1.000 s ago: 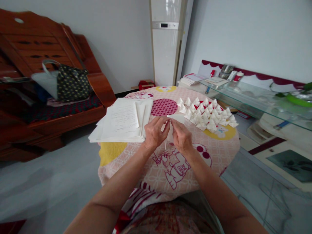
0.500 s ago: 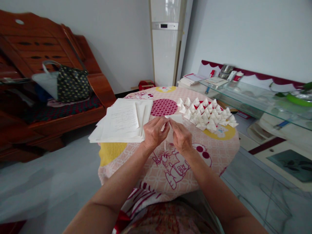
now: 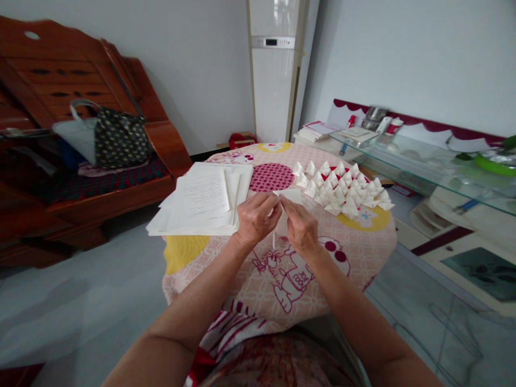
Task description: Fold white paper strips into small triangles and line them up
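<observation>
Over the middle of the table, my left hand (image 3: 258, 217) and my right hand (image 3: 300, 224) meet at the fingertips. Both are closed in a pinch on a small piece of white paper (image 3: 291, 195), whose edge shows just beyond the fingers. A thin white paper end (image 3: 274, 240) pokes out below, between the hands. How the paper is folded is mostly hidden by my fingers. To the left lies a stack of white sheets (image 3: 197, 196), the top one with handwriting. Many small pointed folded-paper pieces (image 3: 338, 188) stand in rows at the right, some over a red surface.
A patterned pink cloth (image 3: 242, 290) covers the round table. At the right is a glass-topped stand (image 3: 427, 166) with cups and books (image 3: 316, 130). A wooden bench (image 3: 133, 191) holding bags (image 3: 121, 137) stands at the left, and a tall white cabinet-like unit (image 3: 272, 86) at the back.
Almost nothing differs. My fingers have shifted very slightly at the white paper, and both hands stay pinched together in the same place.
</observation>
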A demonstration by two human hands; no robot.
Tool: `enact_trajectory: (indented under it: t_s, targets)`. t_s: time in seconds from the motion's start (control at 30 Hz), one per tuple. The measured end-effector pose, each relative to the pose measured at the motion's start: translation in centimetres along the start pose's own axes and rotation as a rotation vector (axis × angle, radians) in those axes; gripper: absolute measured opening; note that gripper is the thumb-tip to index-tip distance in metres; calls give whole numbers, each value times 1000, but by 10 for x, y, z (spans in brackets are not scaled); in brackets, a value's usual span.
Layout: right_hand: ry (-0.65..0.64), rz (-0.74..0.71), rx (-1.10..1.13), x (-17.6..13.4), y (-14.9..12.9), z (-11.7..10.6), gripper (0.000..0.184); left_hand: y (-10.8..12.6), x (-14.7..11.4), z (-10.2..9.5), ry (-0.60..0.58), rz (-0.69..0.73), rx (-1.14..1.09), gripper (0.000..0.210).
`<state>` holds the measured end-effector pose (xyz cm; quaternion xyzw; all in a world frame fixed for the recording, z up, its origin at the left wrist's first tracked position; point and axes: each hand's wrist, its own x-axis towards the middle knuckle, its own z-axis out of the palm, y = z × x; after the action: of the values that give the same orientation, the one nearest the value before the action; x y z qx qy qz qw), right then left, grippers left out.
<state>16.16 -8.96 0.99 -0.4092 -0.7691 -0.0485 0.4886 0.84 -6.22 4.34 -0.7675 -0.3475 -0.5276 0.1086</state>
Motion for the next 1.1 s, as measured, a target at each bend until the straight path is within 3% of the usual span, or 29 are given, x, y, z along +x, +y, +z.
enact_trajectory:
  t_s: [0.47,0.9,1.1]
  targets:
    - [-3,9,8,-2,2,1,57,2,2,-2,-10,-45,-119,16]
    - [13,-56,-50,-1,2,0,58,1,1,-1,46,1,-164,13]
    - [106,-31,-112,7,-3,3,41,2,1,-1,36,46,-73,14]
